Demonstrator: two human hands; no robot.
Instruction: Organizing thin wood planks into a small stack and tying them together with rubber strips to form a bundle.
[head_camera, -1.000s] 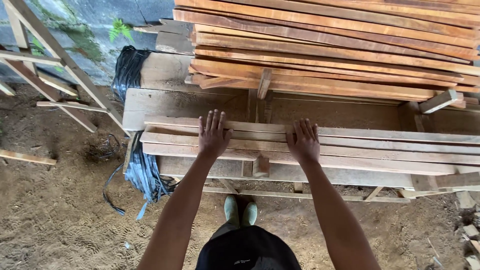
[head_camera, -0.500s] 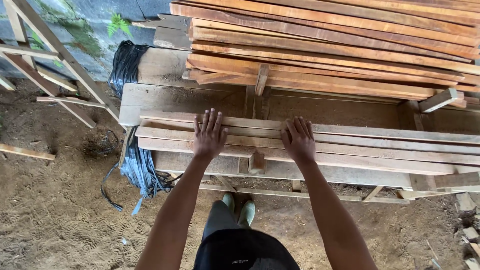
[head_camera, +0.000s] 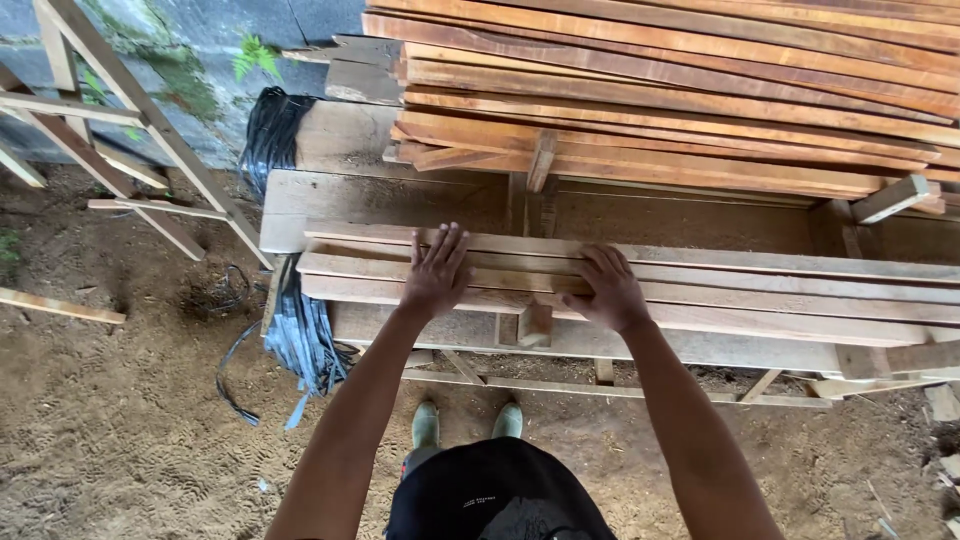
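Observation:
My left hand lies flat, fingers spread, on a low stack of long pale wooden planks that runs left to right in front of me. My right hand rests palm down on the same planks, a little to the right, fingers curled over a plank's edge. Neither hand lifts anything. The planks sit on a rough wooden frame just above the dirt.
A tall pile of reddish-brown boards rises behind the low stack. Black plastic sheeting hangs at the left end. A slanted wooden frame leans at far left. Loose sandy ground lies underfoot, with my green shoes below.
Both hands have stayed flat on the planks; the right hand's fingers have closed slightly over a plank edge. The view has shifted a little.

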